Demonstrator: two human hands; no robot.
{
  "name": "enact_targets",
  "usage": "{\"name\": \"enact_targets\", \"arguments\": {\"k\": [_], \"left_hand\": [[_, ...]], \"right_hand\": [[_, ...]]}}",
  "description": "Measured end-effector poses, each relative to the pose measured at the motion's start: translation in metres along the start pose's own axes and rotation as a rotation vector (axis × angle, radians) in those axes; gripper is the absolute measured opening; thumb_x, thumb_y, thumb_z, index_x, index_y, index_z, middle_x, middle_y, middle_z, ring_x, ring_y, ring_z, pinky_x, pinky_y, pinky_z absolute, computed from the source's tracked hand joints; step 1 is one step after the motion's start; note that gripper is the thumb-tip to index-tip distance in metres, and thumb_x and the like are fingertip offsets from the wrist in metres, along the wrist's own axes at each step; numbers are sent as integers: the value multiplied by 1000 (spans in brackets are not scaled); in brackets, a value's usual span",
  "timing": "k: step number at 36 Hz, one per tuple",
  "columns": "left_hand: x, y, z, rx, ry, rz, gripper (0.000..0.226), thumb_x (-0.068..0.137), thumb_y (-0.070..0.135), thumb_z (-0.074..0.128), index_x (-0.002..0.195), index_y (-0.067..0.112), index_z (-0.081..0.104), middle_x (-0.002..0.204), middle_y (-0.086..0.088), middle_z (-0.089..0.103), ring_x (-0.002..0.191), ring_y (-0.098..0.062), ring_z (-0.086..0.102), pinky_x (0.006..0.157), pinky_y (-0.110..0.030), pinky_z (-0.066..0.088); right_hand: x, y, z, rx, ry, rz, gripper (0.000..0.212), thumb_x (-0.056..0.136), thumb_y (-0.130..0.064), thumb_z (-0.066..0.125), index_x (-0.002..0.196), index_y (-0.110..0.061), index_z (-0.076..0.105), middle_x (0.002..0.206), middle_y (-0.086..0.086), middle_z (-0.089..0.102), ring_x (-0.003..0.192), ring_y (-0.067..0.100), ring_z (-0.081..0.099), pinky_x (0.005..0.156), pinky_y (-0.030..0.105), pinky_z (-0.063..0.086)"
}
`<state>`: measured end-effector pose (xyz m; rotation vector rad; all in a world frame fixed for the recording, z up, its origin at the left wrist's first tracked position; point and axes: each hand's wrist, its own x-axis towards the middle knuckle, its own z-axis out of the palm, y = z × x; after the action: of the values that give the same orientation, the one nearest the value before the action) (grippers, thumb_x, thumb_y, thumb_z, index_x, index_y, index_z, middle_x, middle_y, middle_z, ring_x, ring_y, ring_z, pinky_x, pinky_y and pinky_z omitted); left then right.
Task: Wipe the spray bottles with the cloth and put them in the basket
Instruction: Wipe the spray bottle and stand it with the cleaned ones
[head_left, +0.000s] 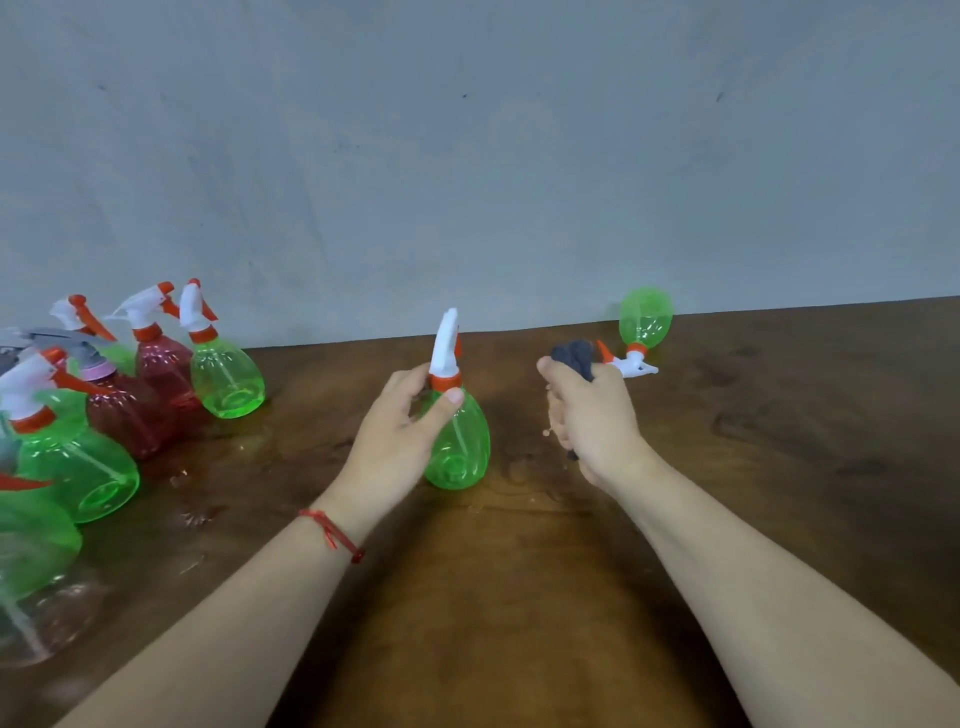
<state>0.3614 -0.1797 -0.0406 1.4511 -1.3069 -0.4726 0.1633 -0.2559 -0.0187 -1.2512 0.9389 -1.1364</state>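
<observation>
Our left hand (402, 415) pinches the neck of an upright green spray bottle (457, 441), its nozzle pointing away beyond our fingertips. Our right hand (587, 415) is fisted around the dark cloth (574, 356); just past its knuckles a second green bottle (644, 317) lies with its base pointing away.

Left hand (400, 415) grips upright green bottle (460, 447) at neck; right hand (592, 421) clutches dark cloth (574, 356).

Plain workroom or storeroom, exact kind unclear: bare grey wall (467, 156), worn dark wooden table (519, 597), batch of identical plastic spray bottles (156, 374) crowded at left.
</observation>
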Motion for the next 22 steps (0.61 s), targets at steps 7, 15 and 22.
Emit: {"name": "enact_targets", "arguments": {"k": [7, 15, 22], "left_hand": [[1, -17, -7, -27, -23, 13, 36, 100, 47, 67, 136, 39, 66, 126, 14, 65, 125, -14, 67, 113, -50, 52], [-9, -29, -10, -14, -13, 18, 64, 95, 43, 78, 148, 41, 41, 149, 18, 57, 141, -1, 53, 121, -34, 45], [-14, -39, -4, 144, -68, 66, 102, 73, 36, 100, 146, 46, 29, 139, 48, 42, 136, 14, 48, 107, -1, 35]], "right_hand": [[16, 18, 8, 41, 3, 51, 48, 100, -10, 58, 64, -24, 30, 57, 4, 22, 43, 15, 18, 48, 30, 13], [22, 18, 7, 99, 37, 81, 53, 99, -9, 57, 62, -27, 24, 58, 3, 18, 48, 16, 12, 58, 41, 6], [21, 22, 7, 81, 104, 61, 51, 100, -13, 60, 61, -26, 28, 59, 3, 21, 45, 15, 17, 57, 40, 8]]}}
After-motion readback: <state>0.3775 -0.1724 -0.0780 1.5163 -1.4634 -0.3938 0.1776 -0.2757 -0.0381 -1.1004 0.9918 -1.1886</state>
